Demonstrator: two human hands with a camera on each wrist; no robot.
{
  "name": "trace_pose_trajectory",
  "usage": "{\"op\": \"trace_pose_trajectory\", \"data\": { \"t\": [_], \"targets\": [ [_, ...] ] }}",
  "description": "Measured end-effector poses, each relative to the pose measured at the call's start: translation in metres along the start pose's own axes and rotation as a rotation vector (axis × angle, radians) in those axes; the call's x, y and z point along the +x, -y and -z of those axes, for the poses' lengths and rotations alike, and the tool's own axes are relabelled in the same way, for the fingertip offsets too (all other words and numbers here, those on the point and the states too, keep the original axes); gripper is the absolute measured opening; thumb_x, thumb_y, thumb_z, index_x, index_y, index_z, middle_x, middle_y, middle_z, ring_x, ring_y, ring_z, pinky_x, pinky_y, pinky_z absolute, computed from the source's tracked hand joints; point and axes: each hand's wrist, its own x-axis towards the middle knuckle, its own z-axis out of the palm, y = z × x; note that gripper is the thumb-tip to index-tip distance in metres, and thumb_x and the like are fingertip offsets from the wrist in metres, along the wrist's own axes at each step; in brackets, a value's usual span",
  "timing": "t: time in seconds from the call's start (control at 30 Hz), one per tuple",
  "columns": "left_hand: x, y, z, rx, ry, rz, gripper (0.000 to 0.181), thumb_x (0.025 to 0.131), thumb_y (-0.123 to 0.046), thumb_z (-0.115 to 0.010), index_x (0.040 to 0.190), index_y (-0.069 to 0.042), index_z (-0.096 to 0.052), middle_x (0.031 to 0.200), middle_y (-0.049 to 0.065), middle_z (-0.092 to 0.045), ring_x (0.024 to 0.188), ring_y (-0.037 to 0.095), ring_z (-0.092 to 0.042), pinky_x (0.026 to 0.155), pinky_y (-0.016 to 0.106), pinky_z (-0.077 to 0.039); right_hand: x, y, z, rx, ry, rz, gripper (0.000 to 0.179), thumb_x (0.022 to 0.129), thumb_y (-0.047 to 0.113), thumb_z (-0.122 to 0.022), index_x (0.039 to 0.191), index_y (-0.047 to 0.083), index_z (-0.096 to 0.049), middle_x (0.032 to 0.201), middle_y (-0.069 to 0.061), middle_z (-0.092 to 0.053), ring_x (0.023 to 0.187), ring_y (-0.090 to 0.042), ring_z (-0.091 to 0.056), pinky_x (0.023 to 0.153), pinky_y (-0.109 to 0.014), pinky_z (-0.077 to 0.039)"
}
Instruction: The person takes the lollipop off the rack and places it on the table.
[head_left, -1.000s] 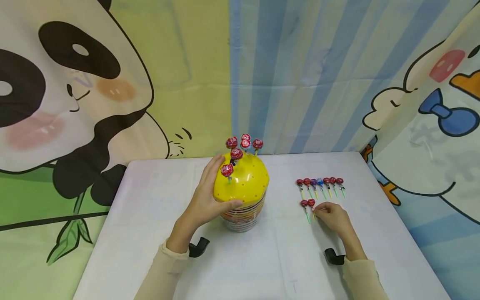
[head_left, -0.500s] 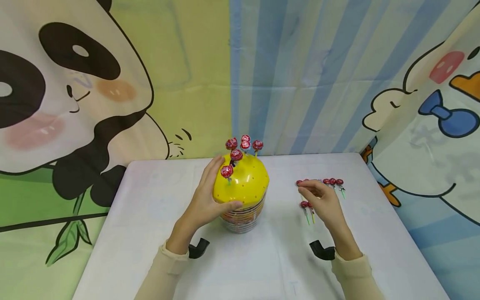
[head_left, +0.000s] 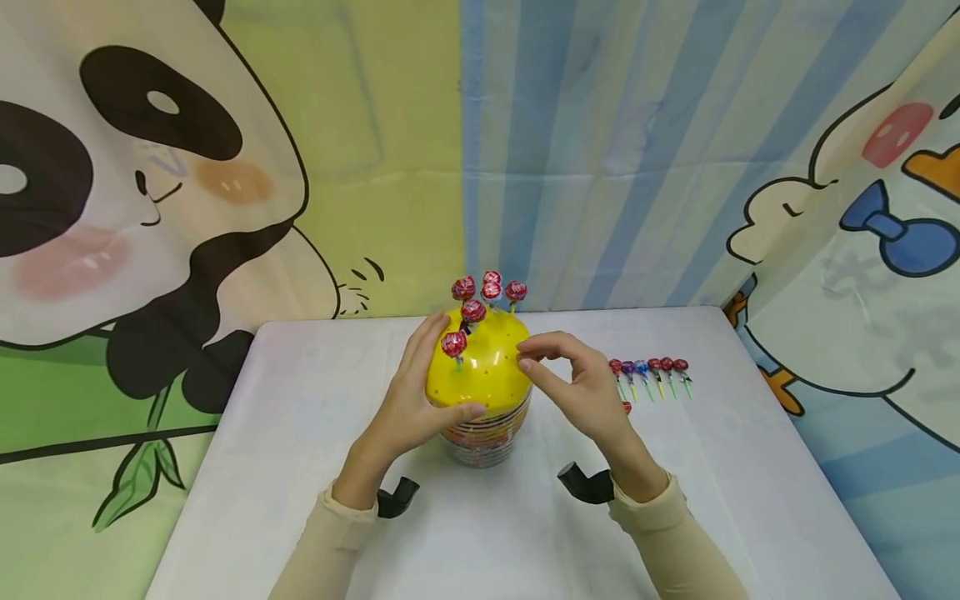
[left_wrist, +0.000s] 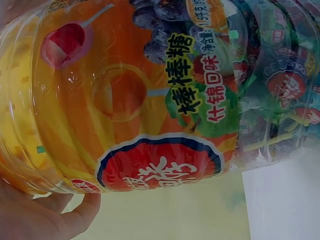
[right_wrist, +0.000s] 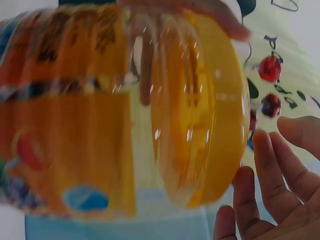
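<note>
A clear plastic lollipop jar with a yellow lid stands upright on the table; its printed label fills much of the left wrist view. Several red-wrapped lollipops stick up from holes in the lid. My left hand grips the jar at the lid, with the thumb across the front and fingers round the left side. At the lid's right edge is my right hand, thumb and index finger bent towards each other. The right wrist view shows this hand's fingers spread, with no lollipop between them.
To the right, a row of lollipops lies on the white table, mostly red with one blue and one purple. Below it one lollipop shows partly behind my right hand. A cartoon-printed cloth hangs behind the table.
My right hand has let go of a lollipop in the lower row and moved left, over the upper row, to the jar's lid. My left hand keeps its grip.
</note>
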Motion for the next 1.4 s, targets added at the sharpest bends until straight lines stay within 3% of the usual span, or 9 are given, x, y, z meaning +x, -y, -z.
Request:
{"op": "trace_pose_trajectory", "data": {
  "t": [0.2,0.33,0.7,0.97,1.27,1.4],
  "targets": [
    [0.000,0.002,0.000,0.000,0.006,-0.009,0.108,0.075,-0.051,-0.085,0.159,-0.040,-0.018,0.164,-0.013,-0.011,0.144,0.019,-0.028,0.105,0.053,-0.041,0.011,0.012,-0.020,-0.015,0.037,0.057,0.023,0.092,0.001,-0.070,0.113,0.008,-0.072,0.109,-0.002,-0.070,0.101,-0.024,-0.054,0.091,-0.040,-0.047],
    [0.000,0.002,0.000,0.005,0.006,-0.012,0.107,0.075,-0.050,-0.085,0.159,-0.040,-0.018,0.165,-0.008,-0.013,0.144,0.019,-0.029,0.104,0.050,-0.044,0.016,0.013,-0.031,-0.044,0.048,0.091,0.022,0.090,0.002,-0.073,0.111,0.008,-0.073,0.110,0.001,-0.070,0.098,-0.023,-0.051,0.083,-0.038,-0.049],
    [0.000,0.003,0.001,0.014,0.007,-0.022,0.108,0.075,-0.051,-0.085,0.160,-0.036,-0.019,0.164,-0.013,-0.012,0.144,0.021,-0.029,0.102,0.050,-0.046,0.023,0.016,-0.052,-0.150,0.022,0.121,0.020,0.087,0.012,-0.078,0.107,0.012,-0.076,0.106,0.006,-0.069,0.099,-0.018,-0.047,0.085,-0.045,-0.031],
    [0.000,0.001,0.001,0.010,0.008,-0.019,0.108,0.075,-0.052,-0.084,0.160,-0.035,-0.019,0.164,-0.012,-0.012,0.143,0.020,-0.030,0.101,0.048,-0.047,0.024,0.019,-0.056,-0.210,-0.013,0.149,0.015,0.085,0.012,-0.080,0.100,0.009,-0.077,0.097,0.004,-0.068,0.095,-0.017,-0.048,0.087,-0.047,-0.027],
    [-0.002,-0.001,0.001,0.010,0.009,-0.009,0.108,0.075,-0.049,-0.085,0.159,-0.040,-0.017,0.165,-0.009,-0.013,0.142,0.021,-0.031,0.101,0.051,-0.046,0.022,0.023,-0.050,-0.074,-0.041,0.167,0.016,0.086,0.002,-0.076,0.101,0.007,-0.077,0.099,-0.001,-0.069,0.095,-0.022,-0.050,0.082,-0.044,-0.035],
    [-0.001,-0.003,0.001,0.013,0.009,0.011,0.108,0.075,-0.050,-0.085,0.158,-0.042,-0.017,0.164,-0.010,-0.013,0.140,0.021,-0.033,0.100,0.051,-0.048,0.018,0.025,-0.040,-0.074,-0.058,0.161,0.017,0.086,0.001,-0.075,0.102,0.007,-0.076,0.101,0.000,-0.071,0.097,-0.022,-0.050,0.084,-0.044,-0.035]
  ]
}}
